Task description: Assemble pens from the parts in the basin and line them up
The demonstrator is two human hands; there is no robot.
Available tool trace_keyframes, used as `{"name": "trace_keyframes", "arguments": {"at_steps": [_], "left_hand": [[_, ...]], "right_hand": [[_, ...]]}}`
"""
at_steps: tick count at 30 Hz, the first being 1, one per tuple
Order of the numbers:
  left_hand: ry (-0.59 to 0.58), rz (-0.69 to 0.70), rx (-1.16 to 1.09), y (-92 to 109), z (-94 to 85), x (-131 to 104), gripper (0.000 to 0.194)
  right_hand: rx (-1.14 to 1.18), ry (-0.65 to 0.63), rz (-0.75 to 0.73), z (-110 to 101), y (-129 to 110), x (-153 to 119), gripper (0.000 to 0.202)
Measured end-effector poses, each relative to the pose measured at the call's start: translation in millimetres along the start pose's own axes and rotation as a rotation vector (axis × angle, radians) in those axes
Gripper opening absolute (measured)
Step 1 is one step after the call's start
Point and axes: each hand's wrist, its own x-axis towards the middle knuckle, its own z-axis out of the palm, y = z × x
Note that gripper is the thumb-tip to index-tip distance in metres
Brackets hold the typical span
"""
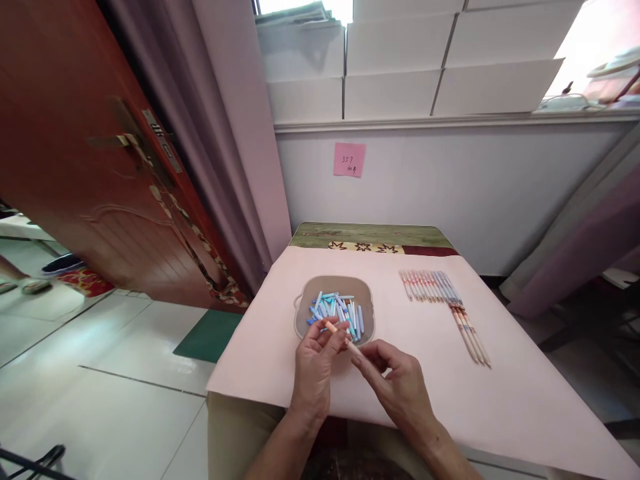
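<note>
My left hand (pixel 315 370) pinches the peach-coloured end of a marker pen (pixel 353 348), held slanting over the near edge of a basin. On the pen's pale lower end, the fingers of my right hand (pixel 397 373) are closed. Just beyond both hands stands the greyish-beige plastic basin (pixel 370 293), holding a loose heap of blue, turquoise and lilac pen pieces (pixel 345 312); whether they are caps or whole pens I cannot tell. To the right lies a row of pale pens (pixel 425 287) side by side, with several reddish-patterned pens (pixel 470 333) nearer me.
A pale pink cover (pixel 400 413) lies over the table, leaving a green patterned strip (pixel 370 235) bare at the back. A pink note (pixel 349 160) is stuck on the wall. At left are a curtain (pixel 220 133) and a red-brown door (pixel 115 187); part of a person's leg shows beyond.
</note>
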Motion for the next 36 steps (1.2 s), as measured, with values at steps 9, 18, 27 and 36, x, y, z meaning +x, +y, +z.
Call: {"name": "trace_keyframes", "arguments": {"at_steps": [9,18,27,36], "left_hand": [[0.104,-0.007,-0.066,17,-13.8,3,0.028],[0.127,0.043,-0.036,21,-25.3,-2,0.027],[0.089,0.076,-0.098,25,-22.2,-6,0.023],[0.121,0.104,0.016,19,-12.3,-4,0.023]], "right_hand": [[-0.255,0.073,-0.154,3,2,-7,0.013],[-0.293,-0.002,-0.21,9,-7,-8,0.014],[-0.318,0.064,-0.284,12,-5,-6,0.017],[-0.29,-0.035,-0.175,3,-8,-9,0.014]]}}
